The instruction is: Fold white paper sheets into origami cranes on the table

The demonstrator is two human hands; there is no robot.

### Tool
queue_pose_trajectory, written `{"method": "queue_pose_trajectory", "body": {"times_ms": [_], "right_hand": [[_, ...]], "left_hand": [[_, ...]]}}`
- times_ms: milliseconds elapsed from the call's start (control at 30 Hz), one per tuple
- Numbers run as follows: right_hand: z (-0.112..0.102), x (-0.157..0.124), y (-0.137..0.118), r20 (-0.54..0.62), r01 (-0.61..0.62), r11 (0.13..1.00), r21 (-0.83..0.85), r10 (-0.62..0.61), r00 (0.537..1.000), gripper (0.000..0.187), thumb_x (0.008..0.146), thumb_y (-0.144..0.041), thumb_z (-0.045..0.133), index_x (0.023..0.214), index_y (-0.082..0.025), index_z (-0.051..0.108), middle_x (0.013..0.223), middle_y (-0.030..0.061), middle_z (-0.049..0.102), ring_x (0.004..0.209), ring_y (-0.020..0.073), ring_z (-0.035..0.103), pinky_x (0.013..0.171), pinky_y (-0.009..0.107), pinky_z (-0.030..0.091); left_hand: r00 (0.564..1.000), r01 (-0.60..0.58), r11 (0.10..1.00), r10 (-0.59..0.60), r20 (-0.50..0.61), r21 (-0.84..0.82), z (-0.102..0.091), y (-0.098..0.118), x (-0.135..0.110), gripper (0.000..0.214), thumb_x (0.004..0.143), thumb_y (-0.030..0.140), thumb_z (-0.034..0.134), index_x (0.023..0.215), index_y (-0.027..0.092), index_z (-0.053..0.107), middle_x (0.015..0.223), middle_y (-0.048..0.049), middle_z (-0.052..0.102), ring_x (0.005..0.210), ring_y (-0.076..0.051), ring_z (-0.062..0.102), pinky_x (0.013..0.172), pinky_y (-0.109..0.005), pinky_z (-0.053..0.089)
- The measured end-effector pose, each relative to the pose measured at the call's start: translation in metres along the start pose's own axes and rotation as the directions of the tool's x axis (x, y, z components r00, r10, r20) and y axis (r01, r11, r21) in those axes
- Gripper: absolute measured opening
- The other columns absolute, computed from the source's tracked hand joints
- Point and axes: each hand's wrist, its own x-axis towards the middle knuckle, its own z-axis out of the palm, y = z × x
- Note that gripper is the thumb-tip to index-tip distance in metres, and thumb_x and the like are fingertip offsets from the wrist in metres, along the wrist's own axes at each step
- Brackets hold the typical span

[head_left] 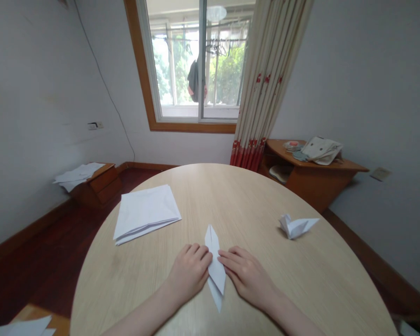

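A narrow, pointed piece of folded white paper [215, 268] lies on the round wooden table [231, 191] right in front of me. A centre crease runs down its upper half, and its lower end parts into two overlapping points. On its left edge, my left hand [192, 266] grips the paper with curled fingers, the thumb partly hidden. My right hand [247, 273] lies against the opposite edge, its fingers stretched out and the tips touching the paper. Farther right on the tabletop sits a folded paper bird [296, 227].
A stack of white paper sheets [147, 212] rests at the table's left. Beyond the table stand a small drawer cabinet [103, 184] with papers on top and a corner desk [311, 182] holding a cloth bag [322, 150]. A curtain [266, 84] hangs by the window.
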Motion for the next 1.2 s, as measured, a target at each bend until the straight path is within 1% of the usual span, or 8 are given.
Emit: {"method": "queue_pose_trajectory", "body": {"times_ms": [133,333,467,600,733,867,1033,1200], "right_hand": [[0.007,0.003,-0.002,-0.068,-0.007,1.000,-0.026,0.005,0.998,0.027,0.089,-0.008,0.044,0.107,-0.016,0.063,0.108,0.0107,0.068,0.094,0.0253,0.056,0.081,0.043,0.050],[0.015,0.009,0.001,-0.148,-0.014,1.000,-0.017,0.011,0.989,0.024,0.087,-0.003,0.044,0.092,-0.018,0.062,0.095,0.0089,0.068,0.089,0.0241,0.058,0.076,0.040,0.049],[0.018,0.011,0.005,-0.184,-0.036,0.999,0.041,0.043,0.982,0.021,0.090,-0.007,0.043,0.089,-0.019,0.061,0.090,0.0076,0.066,0.086,0.0225,0.058,0.074,0.037,0.049],[0.017,0.011,0.005,-0.183,-0.038,0.997,0.067,0.050,0.982,0.021,0.093,-0.012,0.041,0.090,-0.020,0.060,0.088,0.0078,0.065,0.086,0.0228,0.058,0.073,0.036,0.049],[0.016,0.012,0.004,-0.171,-0.075,0.990,0.123,0.096,0.981,0.020,0.093,-0.015,0.042,0.081,-0.019,0.057,0.087,0.0074,0.062,0.086,0.0226,0.056,0.074,0.037,0.049],[0.016,0.014,0.004,-0.134,-0.119,0.980,0.162,0.142,0.981,0.016,0.092,-0.014,0.045,0.080,-0.019,0.055,0.095,0.0079,0.060,0.093,0.0227,0.055,0.080,0.038,0.049],[0.019,0.015,0.004,-0.094,-0.151,0.979,0.139,0.165,0.982,0.012,0.089,-0.012,0.051,0.079,-0.019,0.054,0.095,0.0071,0.058,0.094,0.0227,0.054,0.081,0.038,0.048],[0.019,0.014,0.004,-0.054,-0.149,0.977,0.153,0.159,0.986,0.015,0.091,-0.011,0.045,0.082,-0.019,0.053,0.094,0.0071,0.056,0.093,0.0227,0.052,0.082,0.039,0.047]], "left_hand": [[0.996,0.074,0.993,-0.078,-0.047,-0.095,0.004,-0.004,0.001,0.010,0.088,0.013,0.053,0.095,0.020,0.055,0.099,-0.0037,0.061,0.091,-0.022,0.055,0.076,-0.034,0.042],[0.975,0.201,0.973,-0.210,-0.073,-0.116,0.012,-0.002,0.003,0.012,0.086,0.009,0.053,0.092,0.018,0.054,0.099,-0.0042,0.059,0.088,-0.022,0.054,0.074,-0.034,0.044],[0.964,0.213,0.956,-0.239,-0.116,-0.202,0.016,-0.003,0.005,0.010,0.085,0.009,0.056,0.087,0.018,0.055,0.098,-0.0038,0.058,0.089,-0.022,0.054,0.075,-0.034,0.045],[0.957,0.208,0.935,-0.255,-0.136,-0.288,0.018,-0.004,0.006,0.009,0.084,0.015,0.063,0.082,0.018,0.056,0.096,-0.0031,0.058,0.088,-0.021,0.054,0.076,-0.034,0.045],[0.950,0.230,0.918,-0.283,-0.129,-0.322,0.019,-0.001,0.005,0.014,0.083,0.019,0.068,0.078,0.017,0.055,0.092,-0.0026,0.058,0.086,-0.021,0.054,0.075,-0.035,0.044],[0.945,0.240,0.914,-0.297,-0.137,-0.327,0.020,-0.002,0.006,0.011,0.085,0.018,0.065,0.077,0.017,0.056,0.092,-0.0028,0.058,0.087,-0.021,0.053,0.076,-0.035,0.043],[0.949,0.232,0.903,-0.292,-0.121,-0.360,0.020,-0.004,0.007,0.014,0.087,0.017,0.062,0.074,0.017,0.057,0.092,-0.0026,0.059,0.087,-0.020,0.053,0.075,-0.034,0.043],[0.963,0.225,0.927,-0.259,-0.080,-0.300,0.018,-0.002,0.006,0.010,0.089,0.018,0.058,0.079,0.018,0.057,0.095,-0.0027,0.059,0.090,-0.022,0.051,0.079,-0.037,0.040]]}}
